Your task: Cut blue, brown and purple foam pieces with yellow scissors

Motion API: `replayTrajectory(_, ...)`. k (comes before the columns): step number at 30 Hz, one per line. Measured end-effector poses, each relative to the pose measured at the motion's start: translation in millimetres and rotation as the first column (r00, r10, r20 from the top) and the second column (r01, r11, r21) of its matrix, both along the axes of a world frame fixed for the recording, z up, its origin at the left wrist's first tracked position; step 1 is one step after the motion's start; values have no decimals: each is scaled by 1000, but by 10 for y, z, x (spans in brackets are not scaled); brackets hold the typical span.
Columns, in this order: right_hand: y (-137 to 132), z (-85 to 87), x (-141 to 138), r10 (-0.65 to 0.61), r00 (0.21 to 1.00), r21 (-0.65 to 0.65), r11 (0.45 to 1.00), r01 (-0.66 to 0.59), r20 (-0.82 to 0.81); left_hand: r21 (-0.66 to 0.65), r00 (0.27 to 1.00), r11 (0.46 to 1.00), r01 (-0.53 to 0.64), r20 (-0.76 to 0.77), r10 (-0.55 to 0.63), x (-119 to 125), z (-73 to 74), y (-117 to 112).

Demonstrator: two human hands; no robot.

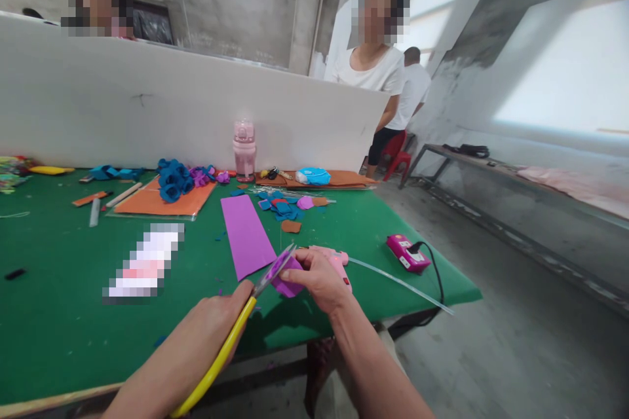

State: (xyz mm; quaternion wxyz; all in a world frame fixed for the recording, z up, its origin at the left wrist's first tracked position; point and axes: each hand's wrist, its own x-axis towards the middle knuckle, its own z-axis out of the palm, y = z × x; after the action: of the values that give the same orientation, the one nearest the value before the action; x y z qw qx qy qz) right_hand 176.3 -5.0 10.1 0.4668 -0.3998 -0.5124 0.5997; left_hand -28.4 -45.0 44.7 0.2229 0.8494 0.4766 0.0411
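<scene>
My left hand (219,314) is closed on yellow-handled scissors (227,348), their blades pointing up and right. Between thumb and fingers, my right hand (322,278) pinches a small purple piece (287,280), paper or felt by its look. The blades lie against this piece; whether they are cutting into it I cannot tell. Just behind the blades a larger purple sheet (246,232) lies flat on the green table (196,363). A pink glue gun (337,260) rests beyond my right hand, partly covered by it, with a clear glue stick (400,283) running out to the right.
A magenta power strip (407,253) with a black cord sits near the right table edge. Blue rolled flowers (174,180) lie on an orange sheet (152,203). A pink bottle (244,152) stands by the white partition (191,111). Blue scraps (282,206) lie mid-table. People are behind the partition.
</scene>
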Motion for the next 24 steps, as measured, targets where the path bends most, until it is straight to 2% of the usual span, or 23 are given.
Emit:
replayTrajectory(6,-6,10,8,-8,1000,7,1000,8,-1,5,987,1000,10,159,-10,-35,-96,3)
replayTrajectory(9,-7,38,19,-3,1000,23,1000,3,-20,-8,974,1000,23,225,-20,-72,-99,3)
replayTrajectory(12,-5,64,19,-11,999,9,1000,12,-52,-28,944,999,-32,327,39,-106,-82,42)
replayTrajectory(14,-2,71,-3,-39,996,-10,999,39,-74,-33,890,993,-112,441,115,-114,-80,101)
replayTrajectory(16,-2,70,-51,-85,991,-15,996,84,-100,-47,800,981,-186,572,179,-100,-80,170)
replayTrajectory(21,-16,61,-242,-165,972,-37,986,161,-165,-155,558,955,-252,783,274,36,-37,258)
replayTrajectory(24,-25,53,-360,-188,963,-46,982,183,-191,-177,505,944,-278,809,301,123,-19,253)
